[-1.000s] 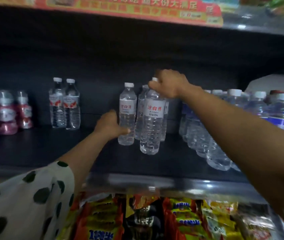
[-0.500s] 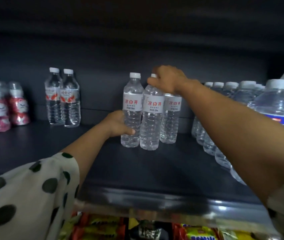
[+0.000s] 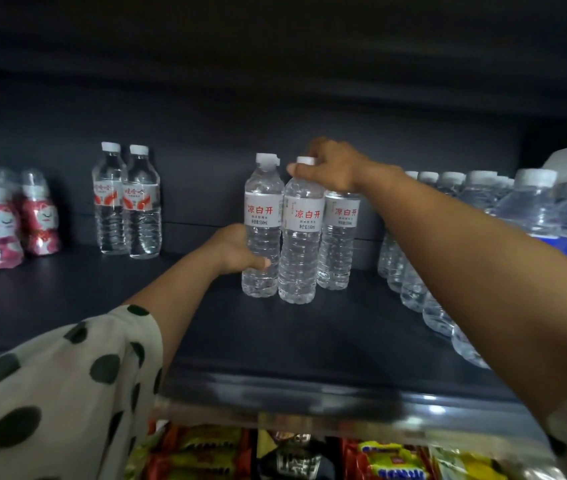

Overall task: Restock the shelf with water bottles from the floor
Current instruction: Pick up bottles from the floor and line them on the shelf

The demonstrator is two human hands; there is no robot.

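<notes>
Three red-lettered bottles (image 3: 301, 233); two orange-labelled bottles (image 3: 126, 202); two hands (image 3: 327, 166).

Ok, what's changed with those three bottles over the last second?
The right hand pushed the middle bottle back into line between the left bottle and the right bottle. Both grips stayed: right hand on the middle cap, left hand around the left bottle. The other bottles stayed put.

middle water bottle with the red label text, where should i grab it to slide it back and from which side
Grip the middle bottle at its neck and cap, coming down from above and in front. It stands upright with the left bottle and the right bottle tight against its sides, so the body offers no room for fingers. The right hand already pinches it there; the left hand holds the left bottle low.
</notes>
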